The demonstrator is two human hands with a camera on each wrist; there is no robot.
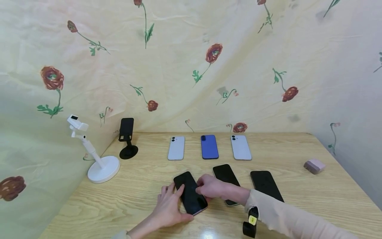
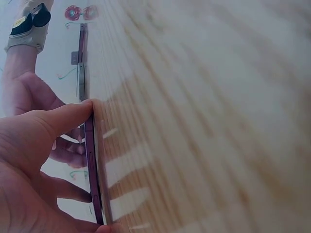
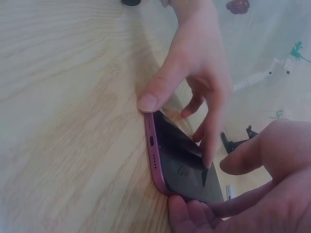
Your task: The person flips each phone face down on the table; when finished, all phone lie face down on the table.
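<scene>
A phone with a black screen and a purple-pink frame (image 1: 190, 194) lies at the left of the front row on the wooden table (image 1: 298, 205). My left hand (image 1: 171, 204) grips it, thumb at the near corner and fingers on its left edge and screen. My right hand (image 1: 209, 187) holds its right edge. In the right wrist view the phone (image 3: 182, 162) shows its port end, with the left hand (image 3: 199, 68) pinching a corner and the right hand (image 3: 272, 189) curled at its side. The left wrist view shows the phone (image 2: 91, 170) edge-on beside the left hand (image 2: 29, 160).
Two more black-screened phones (image 1: 225, 174) (image 1: 265, 186) lie to the right, the middle one partly under my right forearm. Behind them, three phones lie face down: white (image 1: 176, 148), blue (image 1: 209, 146), pale lilac (image 1: 240, 147). A black stand (image 1: 127, 139), white stand (image 1: 101, 166) and pink block (image 1: 314, 165) sit near the edges.
</scene>
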